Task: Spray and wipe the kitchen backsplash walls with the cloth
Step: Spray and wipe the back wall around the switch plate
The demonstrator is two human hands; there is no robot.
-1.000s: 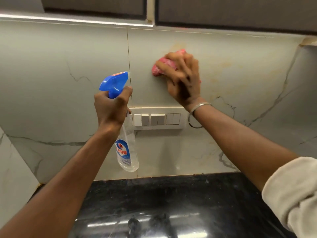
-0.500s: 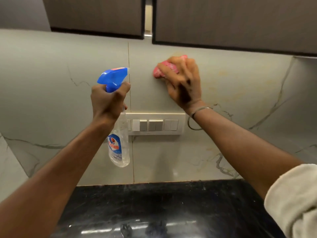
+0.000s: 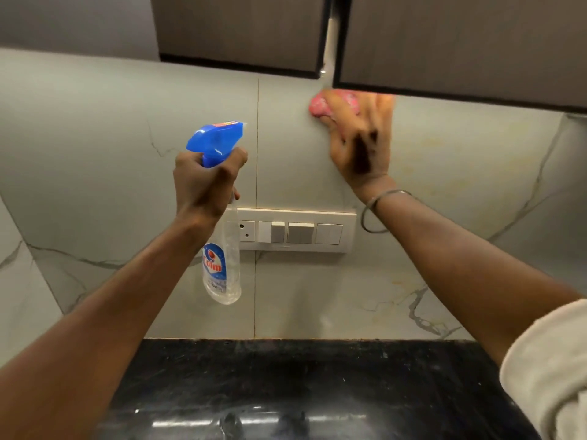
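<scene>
My left hand (image 3: 206, 182) grips the neck of a clear spray bottle (image 3: 224, 265) with a blue trigger head, held upright in front of the pale marble backsplash (image 3: 127, 138). My right hand (image 3: 360, 141) presses a pink cloth (image 3: 319, 104) against the backsplash, high up just under the cabinets. The hand is blurred and covers most of the cloth; only the cloth's left and top edges show. The two hands are apart, the right one higher.
A cream switch panel (image 3: 295, 230) sits on the wall between my arms. Dark upper cabinets (image 3: 444, 42) hang right above the cloth. A glossy black countertop (image 3: 301, 392) runs along the bottom. A side wall (image 3: 19, 296) closes the left corner.
My right hand has slid the cloth upward along the wall to just below the cabinets. The left hand keeps the bottle in about the same place. My view has tilted upward.
</scene>
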